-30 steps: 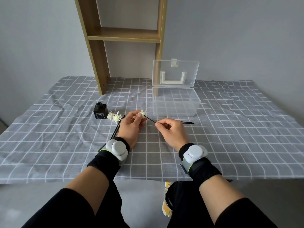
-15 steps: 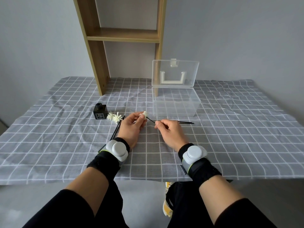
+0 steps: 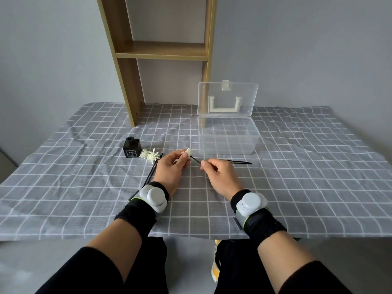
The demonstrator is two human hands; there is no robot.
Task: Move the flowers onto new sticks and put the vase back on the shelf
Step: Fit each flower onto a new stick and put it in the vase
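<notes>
My left hand (image 3: pixel 169 169) pinches a small white flower (image 3: pixel 187 153) at its fingertips. My right hand (image 3: pixel 220 177) pinches a thin black stick (image 3: pixel 196 160) whose far end meets that flower. Two more white flowers (image 3: pixel 150 155) lie on the cloth on black sticks (image 3: pixel 153 170) that run under my left wrist. A small black square vase (image 3: pixel 132 147) stands upright just left of them. More black sticks (image 3: pixel 239 162) lie on the cloth past my right hand. The wooden shelf (image 3: pixel 161 49) stands at the back.
A clear plastic box (image 3: pixel 228 139) with its lid raised stands behind my right hand, holding nothing I can see. A grey checked cloth (image 3: pixel 84 187) covers the table; its front edge runs just below my wrists. Grey walls close the back.
My hands have kept their grips and stayed almost still; the flower and the stick remain together between them. The view has shifted a little.
</notes>
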